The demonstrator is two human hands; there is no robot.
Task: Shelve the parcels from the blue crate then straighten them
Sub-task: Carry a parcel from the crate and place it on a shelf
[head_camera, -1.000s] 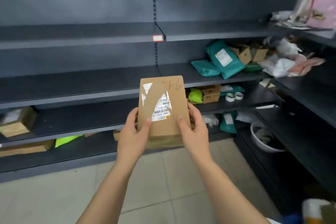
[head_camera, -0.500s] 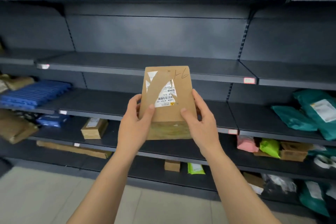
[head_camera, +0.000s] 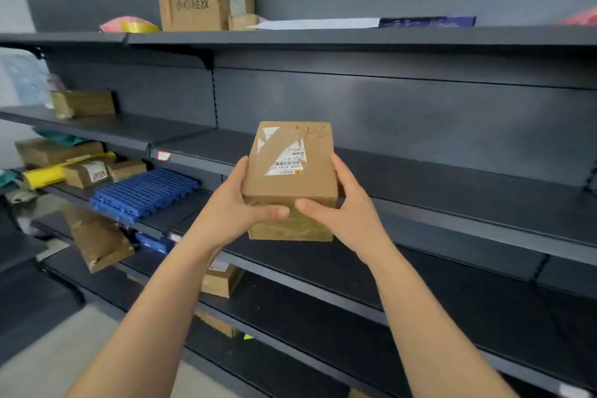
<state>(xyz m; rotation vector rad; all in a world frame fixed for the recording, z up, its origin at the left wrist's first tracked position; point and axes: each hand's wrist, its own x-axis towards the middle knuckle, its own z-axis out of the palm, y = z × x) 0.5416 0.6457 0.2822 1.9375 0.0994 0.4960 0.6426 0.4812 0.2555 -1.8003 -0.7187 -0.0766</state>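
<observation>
Fig.: your left hand (head_camera: 240,203) & right hand (head_camera: 347,203) grip cardboard parcel (head_camera: 289,168); slide it level onto bare shelf (head_camera: 452,184), label outward.

The left hand (head_camera: 235,208) and right hand (head_camera: 350,210) have slid their thumbs off the label face of the parcel (head_camera: 290,184) onto its near side (tips almost meeting); the parcel has tipped flatter.

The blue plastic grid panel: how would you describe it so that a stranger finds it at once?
Look at the dark grey shelving, left side, on the shelf left of the person's left hand. The blue grid panel lies flat there, beside small brown boxes and a yellow roll. It alone is bright blue ribbed plastic; its neighbours are brown or yellow.
</observation>
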